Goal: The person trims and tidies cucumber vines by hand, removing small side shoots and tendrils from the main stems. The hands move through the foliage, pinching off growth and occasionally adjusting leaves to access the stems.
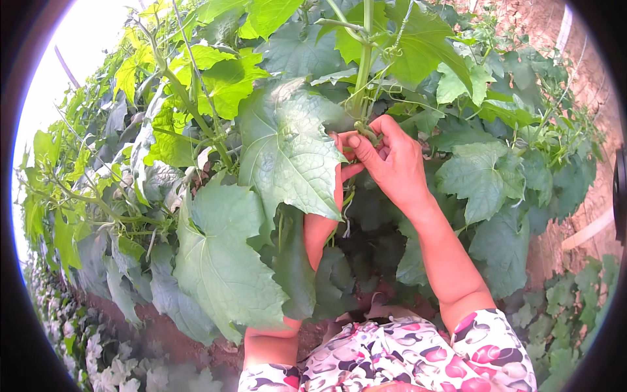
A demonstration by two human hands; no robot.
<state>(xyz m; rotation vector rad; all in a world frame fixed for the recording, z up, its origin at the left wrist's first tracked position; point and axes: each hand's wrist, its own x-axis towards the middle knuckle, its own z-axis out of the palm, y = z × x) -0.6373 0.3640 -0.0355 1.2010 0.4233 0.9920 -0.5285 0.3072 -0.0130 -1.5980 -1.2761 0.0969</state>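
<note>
My right hand pinches a small green piece of the vine between thumb and fingers, at the foot of a thick upright stem. Just left of it, my left hand touches the same spot, its fingers partly curled; a large lobed leaf hides much of this hand and forearm. What the left fingers hold cannot be made out. A twisted string runs down beside the stem, among curly tendrils. Below the hands hangs a loose pale string end.
Dense climbing plants with broad leaves surround both arms. Another slanting stem and a thin string stand at the left. A rough earthen wall rises at the right, with a pale strip lower down.
</note>
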